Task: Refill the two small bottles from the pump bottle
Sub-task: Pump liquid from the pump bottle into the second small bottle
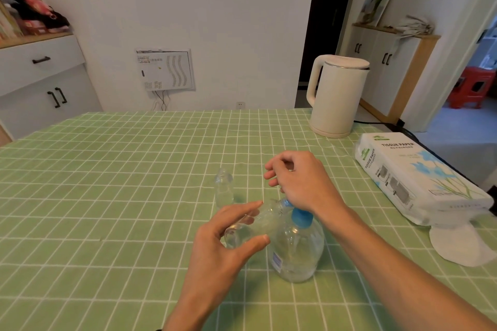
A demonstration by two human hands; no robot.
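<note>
OK, L hand grips one small bottle btwn thumb & fingers, tilted, mouth toward the pump bottle spout. R hand rests on the pump top, fingers loosely curled. 2nd small bottle stands upright just behind, on the table.

Head view, down over near table

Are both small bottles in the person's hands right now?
No: the left hand grips one small bottle, while the other small bottle stands untouched on the tablecloth.
</note>
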